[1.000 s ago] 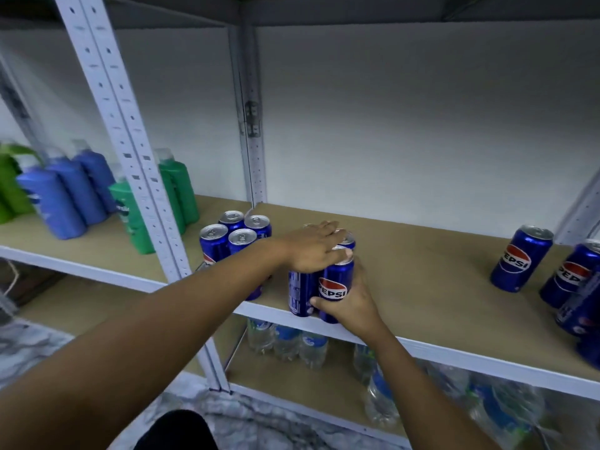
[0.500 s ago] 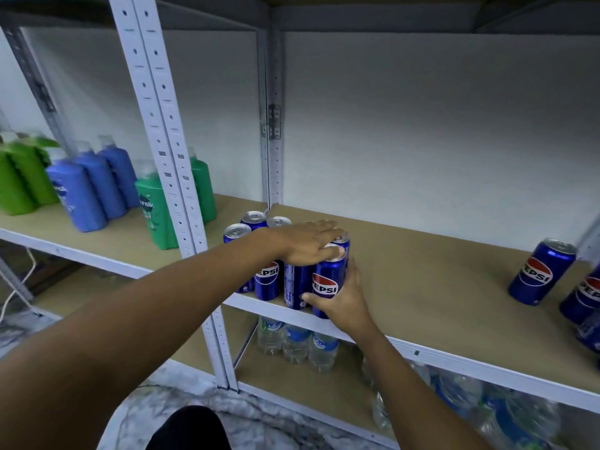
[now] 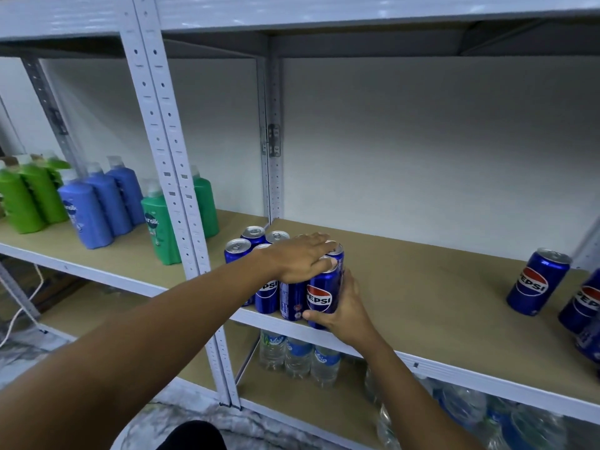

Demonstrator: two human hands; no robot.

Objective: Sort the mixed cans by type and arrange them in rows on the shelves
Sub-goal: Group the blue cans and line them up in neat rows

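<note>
A cluster of several blue Pepsi cans (image 3: 266,293) stands upright at the left end of the brown shelf (image 3: 422,287), close to its front edge. My left hand (image 3: 298,258) lies flat with straight fingers across the tops of the front cans. My right hand (image 3: 347,310) wraps around the rightmost front can (image 3: 321,297), thumb under its logo and fingers behind it. More Pepsi cans (image 3: 537,282) stand loose at the shelf's right end, some cut off by the frame.
Green and blue shampoo bottles (image 3: 87,209) fill the neighbouring shelf on the left, beyond the white perforated upright post (image 3: 168,164). Water bottles (image 3: 298,355) stand on the shelf below. A white cable (image 3: 19,313) hangs at the far left.
Both hands have pushed the front cans leftward against the other cans, closing the gap. The view has tilted upward, showing the shelf above.
</note>
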